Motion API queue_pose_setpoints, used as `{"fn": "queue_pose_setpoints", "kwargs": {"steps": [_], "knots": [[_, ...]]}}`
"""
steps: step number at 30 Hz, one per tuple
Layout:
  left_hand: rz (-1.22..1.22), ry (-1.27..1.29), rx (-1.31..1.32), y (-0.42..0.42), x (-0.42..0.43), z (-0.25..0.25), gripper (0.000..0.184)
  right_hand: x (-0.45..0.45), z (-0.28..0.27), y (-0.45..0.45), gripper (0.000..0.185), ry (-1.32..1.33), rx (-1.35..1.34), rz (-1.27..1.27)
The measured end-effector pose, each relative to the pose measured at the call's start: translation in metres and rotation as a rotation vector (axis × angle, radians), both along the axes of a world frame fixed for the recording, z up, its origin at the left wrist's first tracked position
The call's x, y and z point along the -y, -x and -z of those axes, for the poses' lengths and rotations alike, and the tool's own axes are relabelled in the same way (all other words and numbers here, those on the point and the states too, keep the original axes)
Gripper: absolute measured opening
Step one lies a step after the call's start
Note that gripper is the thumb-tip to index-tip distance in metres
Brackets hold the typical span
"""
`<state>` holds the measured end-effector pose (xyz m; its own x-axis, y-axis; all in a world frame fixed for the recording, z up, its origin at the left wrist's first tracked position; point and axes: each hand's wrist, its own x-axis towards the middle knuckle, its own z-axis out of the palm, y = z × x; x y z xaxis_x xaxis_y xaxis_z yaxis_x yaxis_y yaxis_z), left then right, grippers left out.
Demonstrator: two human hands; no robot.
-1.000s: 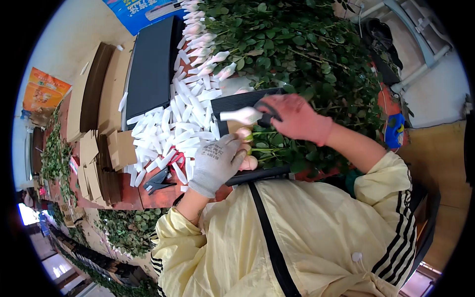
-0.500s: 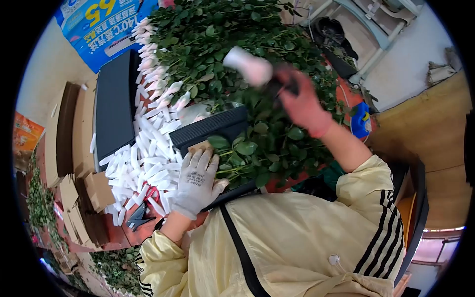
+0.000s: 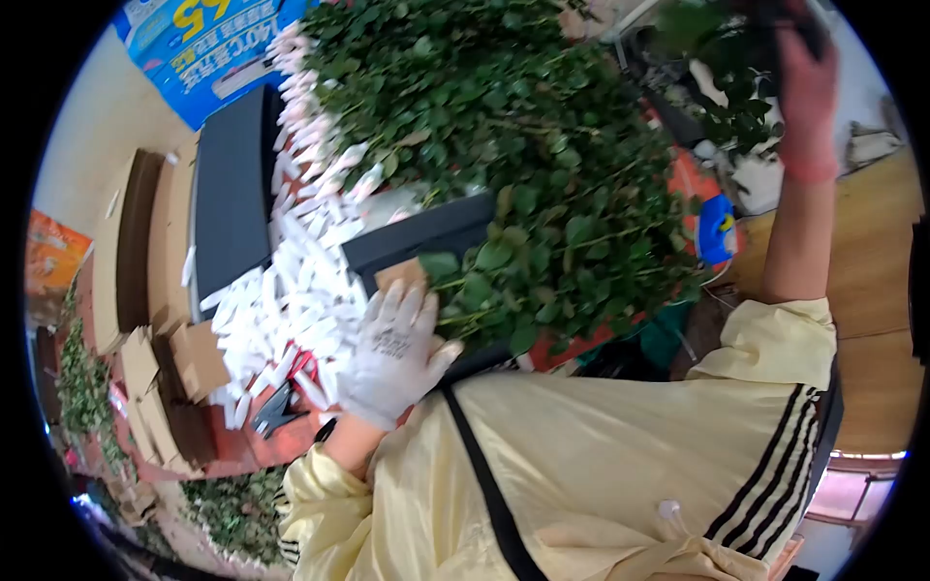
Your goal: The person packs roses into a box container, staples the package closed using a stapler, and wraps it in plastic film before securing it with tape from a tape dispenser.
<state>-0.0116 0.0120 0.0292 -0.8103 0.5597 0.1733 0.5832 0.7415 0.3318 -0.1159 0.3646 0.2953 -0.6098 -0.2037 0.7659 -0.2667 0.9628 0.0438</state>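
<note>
My left hand [image 3: 387, 363], in a pale work glove, lies with its fingers stretched out over a small brown cardboard piece [image 3: 403, 272]. The cardboard rests against a black board [image 3: 426, 232], and cut leafy stems reach close to my thumb. My right hand [image 3: 806, 92], in a pink glove with dark fingers, is raised at the upper right edge. Its blurred fingers are closed around a leafy rose stem [image 3: 731, 111]; the bud end cannot be made out. A big heap of leafy rose stems [image 3: 542, 145] lies on the table, with white-sleeved pink rosebuds [image 3: 339, 174] along its left side.
Many white foam sleeves [image 3: 291, 310] are piled left of my left hand. A dark stapler-like tool [image 3: 278, 412] lies beside them. Folded cardboard [image 3: 126, 261] and a black panel [image 3: 232, 194] stand at left. A blue tape dispenser [image 3: 715, 229] sits at the table's right edge.
My right hand has swung from above the heap to the upper right, and the white-sleeved rosebud seen beside it has left its place. My left hand has stayed on the cardboard.
</note>
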Motion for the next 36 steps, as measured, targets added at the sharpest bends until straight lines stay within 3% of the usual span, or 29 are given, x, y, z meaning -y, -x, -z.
{"fn": "queue_pose_setpoints", "kwargs": {"steps": [3, 4, 5, 7, 10, 13, 17, 20, 23, 25, 26, 27, 29, 32, 36], "knots": [[-0.021, 0.029, 0.043, -0.005, 0.000, -0.004, 0.062, 0.087, 0.129, -0.010, 0.037, -0.538, 0.137, -0.397], [-0.029, 0.013, 0.035, -0.008, 0.002, 0.000, 0.063, 0.114, 0.163, -0.014, 0.039, -0.405, 0.364, -0.495], [-0.035, -0.010, 0.023, -0.010, 0.003, 0.005, 0.063, 0.136, 0.190, -0.018, 0.035, -0.472, 0.675, -0.408], [-0.051, -0.034, 0.032, -0.015, 0.002, 0.006, 0.065, 0.145, 0.276, -0.013, 0.031, -0.274, 0.697, -0.533], [-0.073, -0.067, 0.011, -0.022, 0.001, 0.012, 0.067, 0.165, 0.298, -0.020, 0.037, -0.372, 0.845, -0.527], [-0.091, -0.071, 0.010, -0.021, -0.001, 0.011, 0.067, 0.169, 0.310, -0.024, 0.040, -0.328, 0.746, -0.495], [-0.085, -0.057, 0.021, -0.018, -0.001, 0.011, 0.066, 0.175, 0.300, -0.021, 0.044, -0.436, 0.894, -0.415], [-0.065, -0.063, 0.050, -0.016, 0.003, 0.010, 0.065, 0.175, 0.297, -0.017, 0.044, -0.343, 0.905, -0.463], [-0.036, -0.081, 0.013, -0.008, 0.008, 0.003, 0.054, 0.172, 0.308, -0.021, 0.041, -0.289, 0.819, -0.509], [-0.198, -0.260, 0.122, 0.007, 0.022, 0.009, 0.043, 0.172, 0.312, -0.021, 0.042, -0.310, 0.801, -0.491], [-0.284, -0.287, -0.130, 0.012, 0.033, 0.024, 0.034, 0.171, 0.313, -0.022, 0.042, -0.346, 0.786, -0.477], [-0.348, -0.350, -0.058, 0.022, 0.041, 0.034, 0.031, 0.172, 0.313, -0.022, 0.042, -0.342, 0.789, -0.475], [-0.428, -0.294, 0.069, 0.027, 0.042, 0.039, 0.027, 0.173, 0.309, -0.018, 0.044, -0.360, 0.868, -0.494], [-0.348, -0.194, -0.069, 0.034, 0.037, 0.043, 0.022, 0.178, 0.303, -0.015, 0.042, -0.423, 0.969, -0.464], [-0.367, -0.206, -0.020, 0.038, 0.042, 0.054, 0.018, 0.171, 0.315, -0.019, 0.042, -0.386, 0.913, -0.444]]}}
